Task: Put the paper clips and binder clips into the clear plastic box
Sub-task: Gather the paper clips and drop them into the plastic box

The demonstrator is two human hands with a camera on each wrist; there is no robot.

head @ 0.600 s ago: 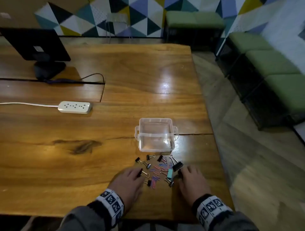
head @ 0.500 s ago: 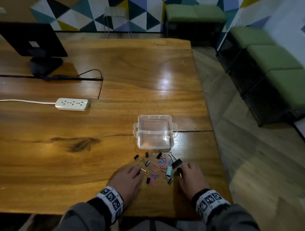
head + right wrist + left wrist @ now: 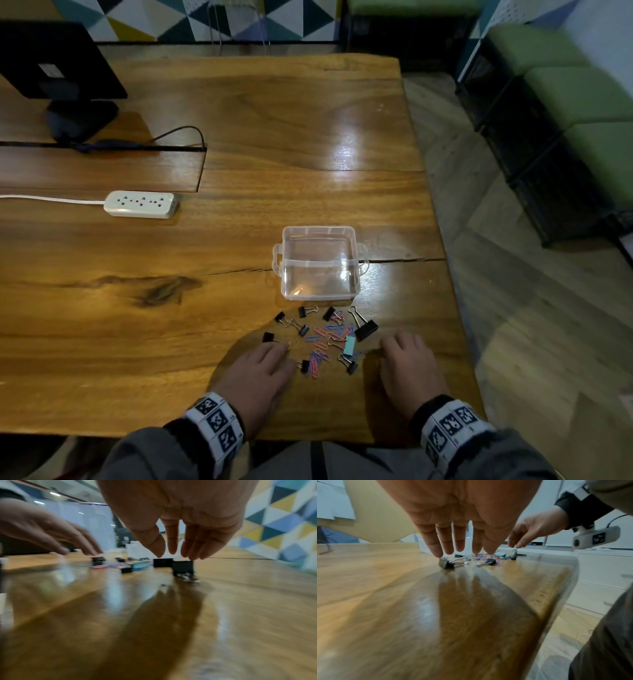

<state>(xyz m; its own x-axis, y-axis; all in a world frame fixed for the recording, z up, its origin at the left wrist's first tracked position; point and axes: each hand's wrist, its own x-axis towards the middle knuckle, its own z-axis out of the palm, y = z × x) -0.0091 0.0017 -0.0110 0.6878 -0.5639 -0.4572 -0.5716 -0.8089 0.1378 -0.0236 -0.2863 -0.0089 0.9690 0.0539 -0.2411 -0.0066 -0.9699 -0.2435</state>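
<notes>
Spanning the view, a wooden table (image 3: 239, 240) — on it a clear plastic box (image 3: 320, 263), empty, just behind scattered binder clips (image 3: 365, 330) and paper clips (image 3: 318, 359). Flanking the pile, left hand (image 3: 260, 373) and right hand (image 3: 409, 368) — fingers straight, spread, holding nothing.

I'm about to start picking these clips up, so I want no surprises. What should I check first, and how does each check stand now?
1. Clear plastic box lid off, open upward: ok.
2. Box holds nothing yet: ok.
3. Left hand holds nothing, fingers straight: ok.
4. Right hand holds nothing, fingers relaxed: ok.
5. Binder clips and paper clips lie between box and hands: ok.
6. Paper clips untangled: cannot tell.
</notes>
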